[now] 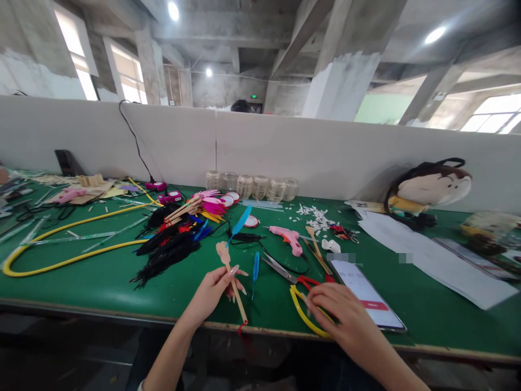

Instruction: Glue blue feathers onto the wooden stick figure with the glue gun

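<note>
Over workbench (73,285), wooden stick (241,307) tilts toward person

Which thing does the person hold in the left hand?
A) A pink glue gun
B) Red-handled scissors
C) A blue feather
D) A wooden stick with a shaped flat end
D. The left hand pinches the wooden stick between its fingers, and the flat end points up above the hand, while the right hand is on a yellow tube.
</note>
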Tool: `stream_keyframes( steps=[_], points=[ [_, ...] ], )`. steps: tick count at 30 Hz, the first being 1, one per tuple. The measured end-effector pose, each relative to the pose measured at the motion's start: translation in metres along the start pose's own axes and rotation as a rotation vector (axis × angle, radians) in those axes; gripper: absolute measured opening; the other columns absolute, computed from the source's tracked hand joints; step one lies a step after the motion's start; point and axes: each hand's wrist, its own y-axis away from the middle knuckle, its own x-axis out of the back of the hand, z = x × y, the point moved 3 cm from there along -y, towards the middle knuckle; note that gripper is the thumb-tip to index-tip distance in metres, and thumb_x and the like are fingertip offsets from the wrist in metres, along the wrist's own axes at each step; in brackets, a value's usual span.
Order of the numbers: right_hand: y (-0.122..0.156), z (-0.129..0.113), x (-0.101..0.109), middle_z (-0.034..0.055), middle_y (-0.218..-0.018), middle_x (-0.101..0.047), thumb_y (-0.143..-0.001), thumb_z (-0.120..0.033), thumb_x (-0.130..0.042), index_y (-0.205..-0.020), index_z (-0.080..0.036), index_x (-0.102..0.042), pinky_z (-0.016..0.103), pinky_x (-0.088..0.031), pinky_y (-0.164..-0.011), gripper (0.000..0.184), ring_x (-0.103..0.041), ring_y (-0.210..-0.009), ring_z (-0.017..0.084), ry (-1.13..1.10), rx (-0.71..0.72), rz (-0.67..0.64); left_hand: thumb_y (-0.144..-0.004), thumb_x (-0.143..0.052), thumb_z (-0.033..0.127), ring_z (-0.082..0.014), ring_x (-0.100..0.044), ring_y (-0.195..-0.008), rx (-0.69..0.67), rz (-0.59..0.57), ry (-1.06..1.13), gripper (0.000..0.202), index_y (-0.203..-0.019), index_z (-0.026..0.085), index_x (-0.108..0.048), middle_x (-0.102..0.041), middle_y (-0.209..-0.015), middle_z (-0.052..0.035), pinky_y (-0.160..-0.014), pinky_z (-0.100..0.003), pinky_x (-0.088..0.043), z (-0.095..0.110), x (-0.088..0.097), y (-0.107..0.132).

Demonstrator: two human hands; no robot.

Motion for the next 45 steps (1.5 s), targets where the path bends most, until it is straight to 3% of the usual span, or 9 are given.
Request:
stream_keyframes(
  steps=[7, 11, 16, 20, 25, 29, 32, 39, 45],
  points=[
    [-0.052, -0.028, -0.005, 0.0038, -0.088, -0.062, -0.088, -0.032, -0.037, -0.095, -0.022, -0.057, 0.033, -0.039, -0.075, 0.023, -0.055, -0.084, 0.018, -0.088, -0.044, -0.266, -0.073, -0.051, 0.054, -0.0076, -0.045, -0.047, -0.005, 0.005, -0.027, 0.047, -0.086, 0.011, -0.061, -0.064, -0.065, -0.0034, -0.042, -0.019, -0.03, 0.001, 0.0, 0.0],
    [-0.079, -0.02, -0.016, 0.0037, -0.079, -0.061, -0.086, -0.033, -0.039, -0.086, -0.02, -0.055, 0.028, -0.038, -0.063, 0.02, -0.056, -0.076, 0.019, 0.021, -0.168, -0.386, -0.074, -0.05, 0.054, -0.0072, -0.044, -0.045, 0.0, 0.01, -0.027, 0.048, -0.092, 0.011, -0.059, -0.063, -0.064, -0.0022, -0.04, -0.019, -0.028, -0.005, 0.001, -0.001],
    [-0.082, -0.002, -0.031, 0.0107, -0.093, -0.058, -0.073, -0.029, -0.055, -0.087, -0.016, -0.051, 0.028, -0.035, -0.062, 0.02, -0.055, -0.086, 0.024, 0.234, -0.351, -0.482, -0.076, -0.049, 0.05, -0.0078, -0.044, -0.045, 0.004, 0.017, -0.015, 0.044, -0.098, 0.012, -0.054, -0.061, -0.061, -0.0002, -0.04, -0.019, -0.03, -0.008, 0.0, 0.0],
    [-0.076, 0.013, -0.03, 0.0092, -0.091, -0.058, -0.079, -0.036, -0.045, -0.089, -0.017, -0.05, 0.028, -0.035, -0.059, 0.021, -0.056, -0.078, 0.022, 0.242, -0.441, -0.362, -0.079, -0.046, 0.048, -0.0084, -0.045, -0.047, -0.015, 0.014, 0.001, 0.045, -0.106, 0.013, -0.051, -0.061, -0.063, -0.0008, -0.041, -0.019, -0.031, -0.01, 0.0, 0.002],
    [-0.082, 0.049, -0.03, 0.0138, -0.094, -0.057, -0.084, -0.039, -0.039, -0.096, -0.014, -0.048, 0.03, -0.038, -0.063, 0.029, -0.054, -0.09, 0.027, 0.362, -0.606, -0.12, -0.081, -0.043, 0.047, -0.0082, -0.046, -0.048, -0.028, -0.032, -0.03, 0.041, -0.103, 0.014, -0.052, -0.06, -0.064, -0.0003, -0.043, -0.019, -0.035, -0.009, -0.001, 0.004],
    [-0.084, 0.072, -0.046, 0.0183, -0.105, -0.054, -0.081, -0.047, -0.043, -0.113, -0.008, -0.039, 0.032, -0.04, -0.073, 0.051, -0.053, -0.097, 0.028, 0.221, -0.692, -0.121, -0.08, -0.045, 0.046, -0.0077, -0.044, -0.047, -0.009, -0.062, -0.147, 0.034, -0.083, 0.013, -0.055, -0.057, -0.058, 0.001, -0.042, -0.018, -0.036, -0.006, -0.004, 0.005],
    [-0.087, 0.078, -0.058, 0.0184, -0.112, -0.052, -0.081, -0.047, -0.043, -0.122, -0.007, -0.03, 0.032, -0.04, -0.076, 0.059, -0.053, -0.099, 0.027, 0.147, -0.69, -0.136, -0.08, -0.045, 0.047, -0.0074, -0.043, -0.047, -0.013, -0.075, -0.169, 0.034, -0.081, 0.014, -0.055, -0.057, -0.058, 0.001, -0.042, -0.018, -0.036, -0.002, -0.006, 0.006],
    [-0.094, 0.085, -0.064, 0.0186, -0.1, -0.057, -0.081, -0.032, -0.041, -0.102, -0.009, -0.049, 0.034, -0.041, -0.07, 0.032, -0.058, -0.089, 0.028, 0.027, -0.778, -0.139, -0.079, -0.046, 0.047, -0.0085, -0.046, -0.048, -0.015, -0.08, -0.154, 0.035, -0.084, 0.015, -0.057, -0.057, -0.058, 0.0011, -0.042, -0.018, -0.036, 0.0, -0.007, 0.008],
    [-0.092, 0.084, -0.043, 0.0147, -0.092, -0.056, -0.078, -0.03, -0.04, -0.089, -0.013, -0.05, 0.039, -0.037, -0.076, 0.022, -0.053, -0.089, 0.028, -0.181, -0.817, 0.145, -0.08, -0.046, 0.046, -0.0082, -0.046, -0.049, -0.022, -0.077, -0.15, 0.033, -0.084, 0.014, -0.056, -0.059, -0.059, 0.0012, -0.043, -0.017, -0.037, -0.002, -0.006, 0.008]
  ],
)
